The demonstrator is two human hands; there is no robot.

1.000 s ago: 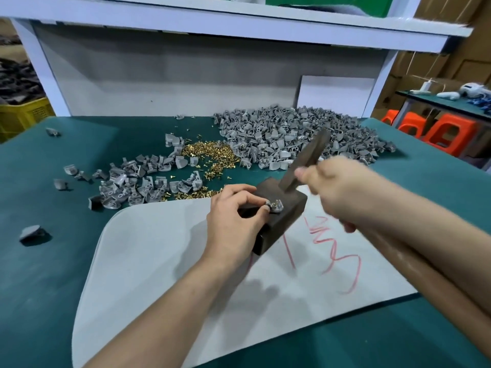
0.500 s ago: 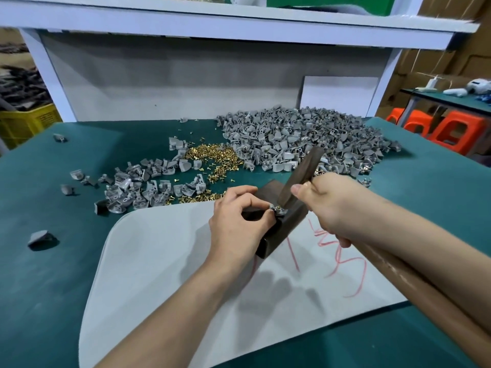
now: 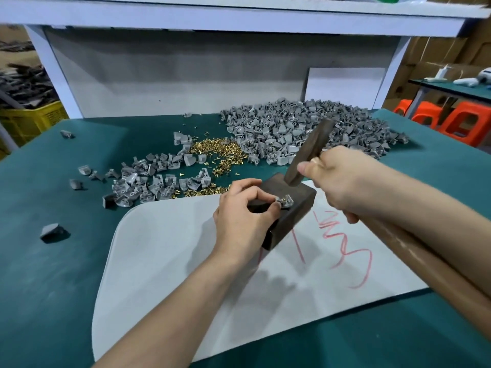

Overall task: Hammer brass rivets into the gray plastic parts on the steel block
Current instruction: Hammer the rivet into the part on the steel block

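A dark steel block [image 3: 295,208] sits on a pale grey mat [image 3: 170,261]. On the block's top lies a small gray plastic part [image 3: 286,201] with a brass rivet in it. My left hand [image 3: 244,219] pinches that part between thumb and fingers and holds it on the block. My right hand [image 3: 342,181] grips a hammer [image 3: 309,152] close under its dark head, which hangs tilted just above and behind the part. The long brown handle [image 3: 435,264] runs back along my right forearm.
A big heap of gray parts [image 3: 300,128] lies at the back right, a smaller pile [image 3: 148,181] at the left, loose brass rivets [image 3: 218,152] between them. Stray parts [image 3: 51,231] dot the green table. A white shelf frame stands behind; orange stools [image 3: 462,120] at far right.
The hammer head went down onto the part half a second ago and has risen again off the block. My left hand has kept its hold on the part.
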